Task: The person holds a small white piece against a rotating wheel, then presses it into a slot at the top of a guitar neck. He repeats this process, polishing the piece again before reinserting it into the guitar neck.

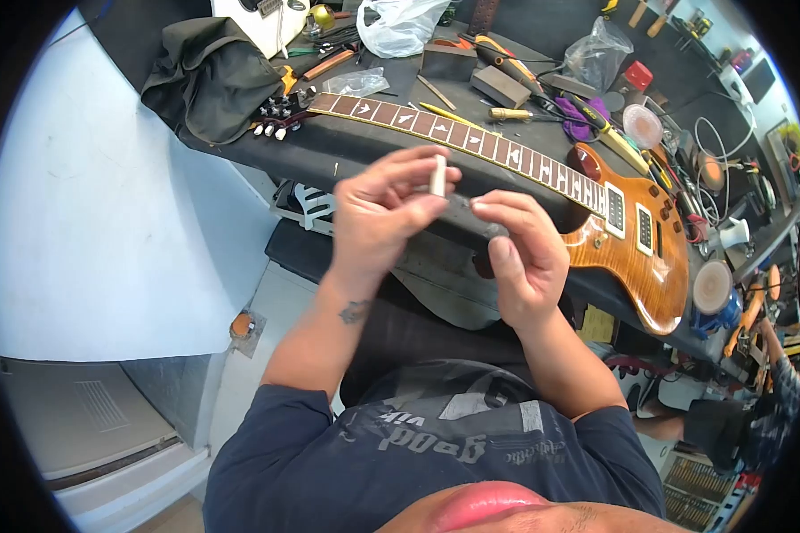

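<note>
Above the bench's front edge, my left hand [387,209] is closed, pinching a small white bar [439,176] upright between thumb and fingers. My right hand [532,258] is close beside it, with fingers curled toward the thumb. A small greyish thing [496,230] shows between those fingertips, too blurred to name. Behind both hands lies an electric guitar [644,289] with an amber flamed top. Its neck [471,139], with bird-shaped inlays, runs to the left, and no strings are visible on it.
A dark cloth [213,80] lies by the headstock. Behind the neck are dark blocks [501,88], a wooden-handled tool [511,115], a yellow-black tool [502,60] and plastic bags [400,27]. Round-topped containers [713,286] stand right of the guitar. Another person [729,417] is at far right.
</note>
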A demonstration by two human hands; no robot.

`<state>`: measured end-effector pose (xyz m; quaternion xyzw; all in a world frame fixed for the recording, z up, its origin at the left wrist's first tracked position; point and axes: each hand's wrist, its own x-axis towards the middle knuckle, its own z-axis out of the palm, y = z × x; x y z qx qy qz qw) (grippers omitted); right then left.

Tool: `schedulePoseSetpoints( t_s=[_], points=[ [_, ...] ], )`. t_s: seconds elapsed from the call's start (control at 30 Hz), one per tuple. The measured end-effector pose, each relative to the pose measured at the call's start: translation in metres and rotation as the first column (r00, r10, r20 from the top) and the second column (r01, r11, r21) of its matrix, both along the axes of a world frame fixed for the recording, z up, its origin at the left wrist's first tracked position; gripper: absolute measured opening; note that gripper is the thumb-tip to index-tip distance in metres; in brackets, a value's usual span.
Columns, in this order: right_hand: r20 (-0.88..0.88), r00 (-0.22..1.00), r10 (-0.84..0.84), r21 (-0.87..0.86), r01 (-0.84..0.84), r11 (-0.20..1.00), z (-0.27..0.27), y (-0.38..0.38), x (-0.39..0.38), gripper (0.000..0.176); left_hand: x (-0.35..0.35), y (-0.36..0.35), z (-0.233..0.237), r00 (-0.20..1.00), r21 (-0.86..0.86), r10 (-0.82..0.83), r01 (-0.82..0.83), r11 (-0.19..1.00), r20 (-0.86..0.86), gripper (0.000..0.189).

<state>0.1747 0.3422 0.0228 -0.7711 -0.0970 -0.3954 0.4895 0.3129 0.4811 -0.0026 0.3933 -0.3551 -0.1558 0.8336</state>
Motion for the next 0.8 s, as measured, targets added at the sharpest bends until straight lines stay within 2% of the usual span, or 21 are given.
schedulePoseSetpoints(
  t_s=[0.07, 0.1, 0.17, 0.2, 0.27, 0.37, 0.47, 0.57, 0.77, 0.8],
  points=[
    [-0.045, 0.996, 0.073, -0.058, -0.075, 0.995, -0.005, 0.003, 0.006, 0.024, 0.040, 0.026, 0.006, 0.994, 0.024, 0.063, -0.066, 0.998, 0.094, 0.034],
    [-0.076, 0.993, 0.094, -0.164, -0.106, 0.981, -0.011, 0.002, 0.013, 0.026, 0.070, 0.039, 0.004, 0.972, 0.042, 0.131, -0.142, 0.989, 0.194, 0.033],
    [-0.108, 0.993, 0.049, -0.313, -0.081, 0.946, -0.021, 0.003, 0.029, 0.026, 0.131, 0.065, 0.012, 0.940, 0.213, 0.129, -0.203, 0.956, 0.317, 0.039],
    [-0.116, 0.993, 0.019, -0.389, -0.063, 0.919, -0.028, 0.001, 0.040, 0.027, 0.163, 0.078, 0.015, 0.895, 0.369, 0.096, -0.275, 0.888, 0.435, 0.040],
    [-0.139, 0.990, -0.006, -0.430, -0.055, 0.901, -0.047, -0.005, 0.060, 0.028, 0.215, 0.089, 0.016, 0.787, 0.492, 0.000, -0.386, 0.780, 0.618, 0.038],
    [-0.158, 0.985, -0.068, -0.471, -0.014, 0.882, -0.057, -0.002, 0.080, 0.029, 0.247, 0.088, 0.013, 0.836, 0.558, -0.085, -0.283, 0.780, 0.543, 0.032],
    [-0.195, 0.972, -0.129, -0.481, 0.020, 0.877, -0.058, 0.002, 0.085, 0.031, 0.260, 0.087, 0.015, 0.750, 0.610, -0.177, -0.352, 0.710, 0.637, 0.026],
    [-0.217, 0.965, -0.148, -0.503, 0.020, 0.864, -0.058, 0.001, 0.088, 0.032, 0.267, 0.084, 0.013, 0.769, 0.626, -0.186, -0.327, 0.708, 0.612, 0.023],
    [-0.217, 0.960, -0.177, -0.517, 0.041, 0.855, -0.063, 0.002, 0.094, 0.034, 0.278, 0.078, 0.001, 0.584, 0.469, -0.176, -0.399, 0.788, 0.793, 0.024],
    [-0.218, 0.960, -0.176, -0.516, 0.040, 0.856, -0.063, 0.003, 0.095, 0.034, 0.278, 0.078, 0.000, 0.601, 0.477, -0.174, -0.391, 0.787, 0.780, 0.024]
  ],
)
